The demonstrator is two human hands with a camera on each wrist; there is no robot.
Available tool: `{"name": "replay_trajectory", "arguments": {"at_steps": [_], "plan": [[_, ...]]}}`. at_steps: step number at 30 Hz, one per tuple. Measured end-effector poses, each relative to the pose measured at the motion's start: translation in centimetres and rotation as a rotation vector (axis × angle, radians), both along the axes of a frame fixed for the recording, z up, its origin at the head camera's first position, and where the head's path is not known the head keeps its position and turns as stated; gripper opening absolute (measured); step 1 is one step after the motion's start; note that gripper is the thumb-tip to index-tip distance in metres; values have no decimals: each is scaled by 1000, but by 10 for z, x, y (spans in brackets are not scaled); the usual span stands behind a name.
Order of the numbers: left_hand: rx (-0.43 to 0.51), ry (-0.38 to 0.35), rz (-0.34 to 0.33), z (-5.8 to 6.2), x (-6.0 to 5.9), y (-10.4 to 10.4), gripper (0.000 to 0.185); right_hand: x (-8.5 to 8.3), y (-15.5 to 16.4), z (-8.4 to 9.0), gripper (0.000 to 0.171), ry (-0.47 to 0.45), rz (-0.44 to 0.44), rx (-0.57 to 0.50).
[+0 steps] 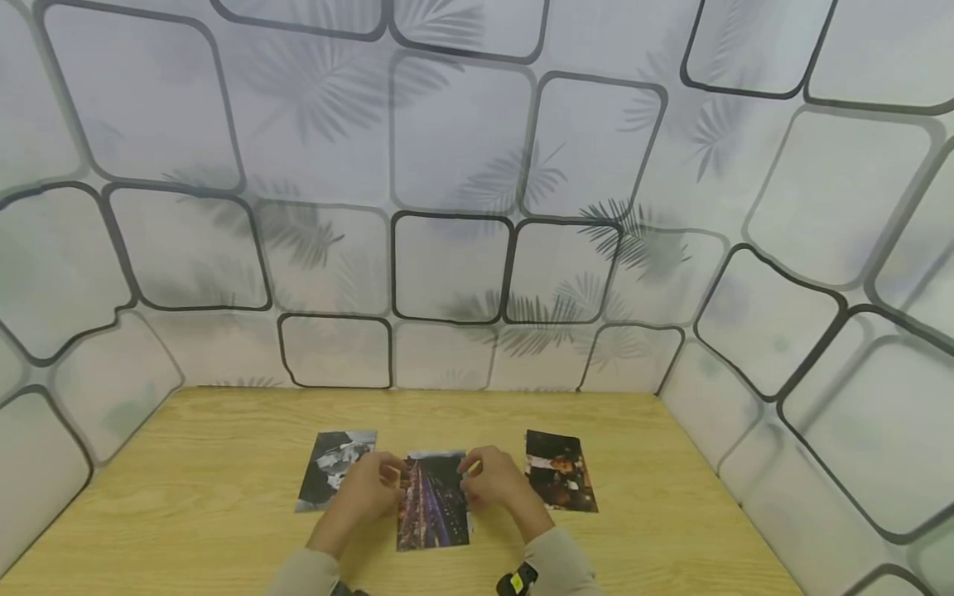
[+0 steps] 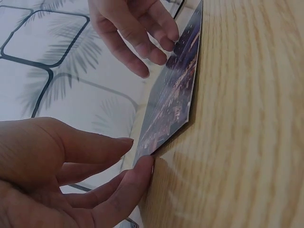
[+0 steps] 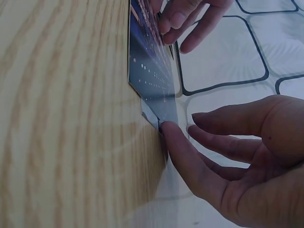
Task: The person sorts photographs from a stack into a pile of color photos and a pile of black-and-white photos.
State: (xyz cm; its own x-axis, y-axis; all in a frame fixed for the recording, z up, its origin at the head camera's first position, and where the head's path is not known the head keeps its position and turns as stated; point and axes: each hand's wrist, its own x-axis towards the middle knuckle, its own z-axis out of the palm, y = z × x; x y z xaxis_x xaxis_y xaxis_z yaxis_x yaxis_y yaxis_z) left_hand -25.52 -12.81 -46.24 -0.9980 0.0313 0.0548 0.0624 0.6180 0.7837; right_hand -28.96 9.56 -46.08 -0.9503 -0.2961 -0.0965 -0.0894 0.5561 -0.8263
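Note:
A photo print point(image 1: 435, 505) of a night city with a purple-lit road lies on the wooden table between both hands. At its left edge is my left hand point(image 1: 376, 484); in the left wrist view one fingertip point(image 2: 143, 167) touches the edge, with the thumb apart from it. On the opposite edge, my right hand point(image 1: 492, 478) touches the print with a fingertip point(image 3: 168, 130), its thumb raised clear. A pale corner point(image 3: 151, 114) sticks out beneath the print's edge in the right wrist view. Neither hand pinches the print.
A black-and-white photo print point(image 1: 328, 468) lies to the left, partly behind the left hand. To the right is a dark photo print point(image 1: 559, 472) with warm-coloured figures. Patterned walls point(image 1: 447, 265) enclose the wooden table point(image 1: 224, 463) at the back and sides.

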Motion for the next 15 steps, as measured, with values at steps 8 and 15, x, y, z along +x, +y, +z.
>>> {"name": "replay_trajectory", "arguments": {"at_steps": [8,15], "plan": [[47,-22,9,-3,-2,0,38,-1,-1,-2,18,-14,-4,-2],[121,-38,9,-5,-5,0,38,-2,0,-2,22,-13,3,12]]}}
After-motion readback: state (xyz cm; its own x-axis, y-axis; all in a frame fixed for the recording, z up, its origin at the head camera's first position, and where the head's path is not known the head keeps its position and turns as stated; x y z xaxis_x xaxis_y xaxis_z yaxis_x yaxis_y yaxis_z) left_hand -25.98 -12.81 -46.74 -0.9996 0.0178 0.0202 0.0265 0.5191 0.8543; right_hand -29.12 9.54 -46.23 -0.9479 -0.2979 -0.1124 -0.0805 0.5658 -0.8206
